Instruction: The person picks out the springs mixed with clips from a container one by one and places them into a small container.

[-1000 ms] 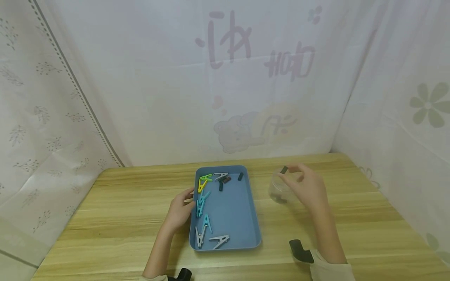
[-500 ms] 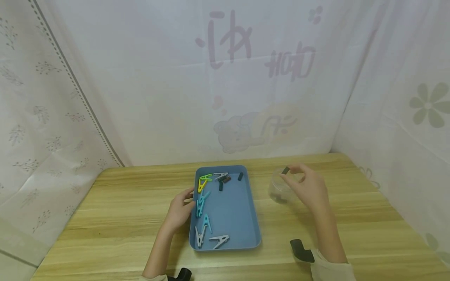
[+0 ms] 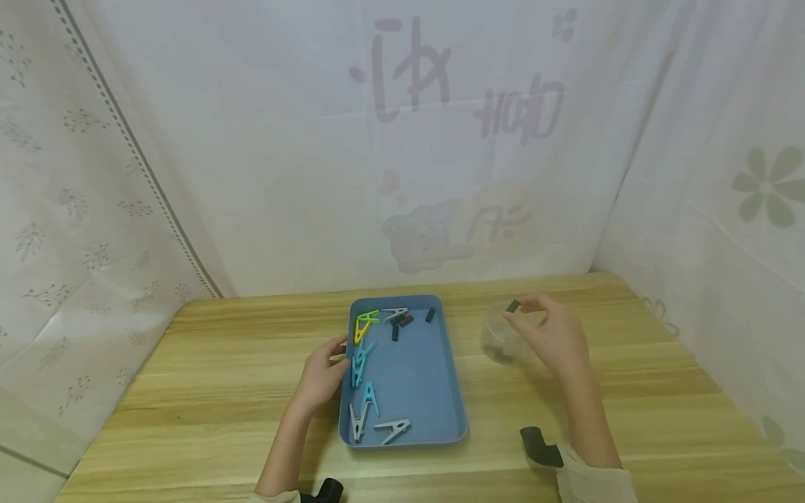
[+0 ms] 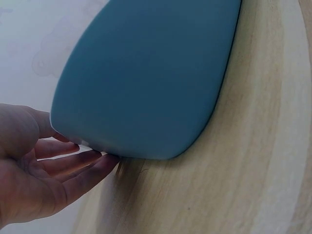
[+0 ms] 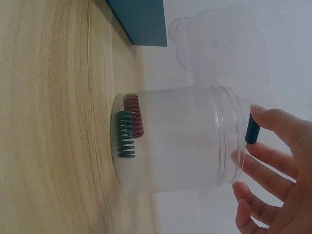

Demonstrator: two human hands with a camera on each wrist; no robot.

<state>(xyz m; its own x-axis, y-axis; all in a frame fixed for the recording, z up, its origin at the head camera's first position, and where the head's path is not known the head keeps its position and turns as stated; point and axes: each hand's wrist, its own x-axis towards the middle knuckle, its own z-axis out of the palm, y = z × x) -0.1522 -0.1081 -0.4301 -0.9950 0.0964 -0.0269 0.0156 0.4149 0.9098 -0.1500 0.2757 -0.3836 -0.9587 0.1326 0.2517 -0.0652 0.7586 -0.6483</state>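
My left hand (image 3: 322, 377) holds the left wall of a blue tray (image 3: 458, 391), thumb at the rim and fingers against the outside. Inside the tray lie clothespins in green (image 3: 370, 318), yellow (image 3: 361, 331), teal (image 3: 359, 372) and grey (image 3: 393, 431), plus several short coil springs (image 3: 395, 332) near the far end. Between thumb and index finger, my right hand (image 3: 556, 335) pinches a dark green spring (image 5: 252, 129) at the mouth of a clear plastic jar (image 5: 180, 141). A red spring (image 5: 133, 116) and a green spring (image 5: 125, 134) rest at the jar's bottom.
Tray and jar stand on a wood-grain table (image 3: 207, 391), the jar to the tray's right. Printed curtains (image 3: 283, 175) hang behind and at both sides. Black mounts (image 3: 539, 448) sit at the wrists.
My right hand has shifted very slightly to the right with the pinched spring, staying at the jar's mouth. The left hand and the tray look unchanged.
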